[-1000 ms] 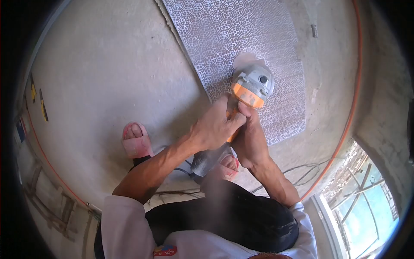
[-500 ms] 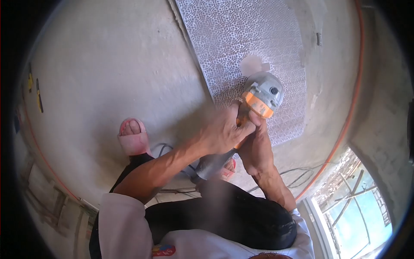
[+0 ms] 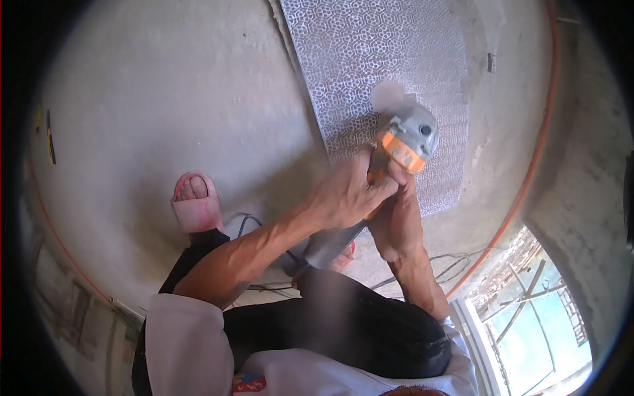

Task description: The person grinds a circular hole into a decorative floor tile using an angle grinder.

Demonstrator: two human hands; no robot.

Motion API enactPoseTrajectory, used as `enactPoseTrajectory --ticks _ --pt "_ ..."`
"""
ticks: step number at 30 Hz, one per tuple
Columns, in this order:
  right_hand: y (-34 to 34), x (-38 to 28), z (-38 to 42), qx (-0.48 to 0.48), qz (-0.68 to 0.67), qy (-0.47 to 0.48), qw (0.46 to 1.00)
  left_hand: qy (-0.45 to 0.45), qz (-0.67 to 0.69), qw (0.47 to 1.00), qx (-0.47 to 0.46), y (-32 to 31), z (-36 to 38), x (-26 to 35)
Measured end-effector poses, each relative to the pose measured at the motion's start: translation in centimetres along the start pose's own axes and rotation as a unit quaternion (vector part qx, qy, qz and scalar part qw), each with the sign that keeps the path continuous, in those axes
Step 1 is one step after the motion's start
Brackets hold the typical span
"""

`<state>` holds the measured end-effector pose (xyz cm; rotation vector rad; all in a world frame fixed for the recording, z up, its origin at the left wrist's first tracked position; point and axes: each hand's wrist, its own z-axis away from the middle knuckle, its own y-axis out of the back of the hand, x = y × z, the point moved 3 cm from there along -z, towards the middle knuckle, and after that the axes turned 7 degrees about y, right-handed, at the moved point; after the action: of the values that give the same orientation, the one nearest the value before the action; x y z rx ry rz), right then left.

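Observation:
Both hands grip a grey and orange angle grinder [image 3: 404,140] that sits on a patterned grey tile [image 3: 383,72] lying on the concrete floor. My left hand [image 3: 347,195] wraps over the body just behind the orange collar. My right hand [image 3: 396,221] clasps it from the right and below. The grinder's grey rear body [image 3: 329,245] runs back toward my knee. A blurred disc [image 3: 388,94] shows at the head's far side on the tile. Fine dust hazes the air above my dark trousers.
My foot in a pink sandal [image 3: 193,203] stands on the floor at left; the other sandal [image 3: 343,257] peeks out under the grinder. An orange hose [image 3: 538,138] curves along the right. Thin cables [image 3: 456,264] lie near a window opening [image 3: 528,317] at lower right.
The grinder and both hands have shifted a little to the right and up along the tile. The view has shifted slightly with them.

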<state>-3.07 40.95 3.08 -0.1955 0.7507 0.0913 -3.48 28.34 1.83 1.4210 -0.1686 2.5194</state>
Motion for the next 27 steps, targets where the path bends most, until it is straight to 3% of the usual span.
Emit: enactPoseTrajectory --ticks 1,2,3,4,6,8,10,13,16,19,27 --pt "0.1 0.1 0.1 0.004 0.006 -0.005 1.0 0.01 0.003 1.0 0.001 0.0 0.0 -0.1" --pt "-0.1 -0.1 -0.2 0.011 -0.075 -0.037 0.996 0.02 0.005 1.0 0.002 0.0 -0.1 -0.1" --pt "-0.6 -0.6 -0.4 0.016 -0.155 -0.066 0.986 0.064 0.03 0.997 -0.01 0.1 -0.4 -0.1" --pt "-1.0 -1.2 -0.3 0.018 -0.153 -0.068 0.986 0.109 0.057 0.992 -0.019 0.1 -0.5 -0.1" --pt "-1.5 -1.8 0.1 0.022 -0.145 -0.08 0.986 0.007 0.02 1.0 0.012 -0.1 -0.6 -0.2" --pt "-0.5 -1.0 -0.1 0.032 -0.141 -0.101 0.984 0.001 0.021 1.0 0.023 -0.4 -0.3 -0.5" --pt "-0.3 -0.8 -0.4 0.036 -0.144 -0.1 0.984 0.08 0.062 0.995 0.019 -0.7 -0.6 -0.7" --pt "-0.1 -0.6 -0.1 0.036 -0.142 -0.095 0.985 0.098 0.105 0.989 0.01 -0.8 -0.6 -0.6" --pt "0.5 -0.8 -0.8 0.038 -0.121 -0.093 0.988 0.042 0.052 0.996 0.055 -1.2 -0.8 -0.4" --pt "0.9 -0.8 -1.0 0.046 -0.104 -0.084 0.99 0.13 0.074 0.989 0.017 -1.3 -0.8 -0.4" --pt "2.0 0.2 -1.4 0.022 -0.091 -0.07 0.993 0.069 0.13 0.983 0.112 -3.2 -1.0 -0.9"
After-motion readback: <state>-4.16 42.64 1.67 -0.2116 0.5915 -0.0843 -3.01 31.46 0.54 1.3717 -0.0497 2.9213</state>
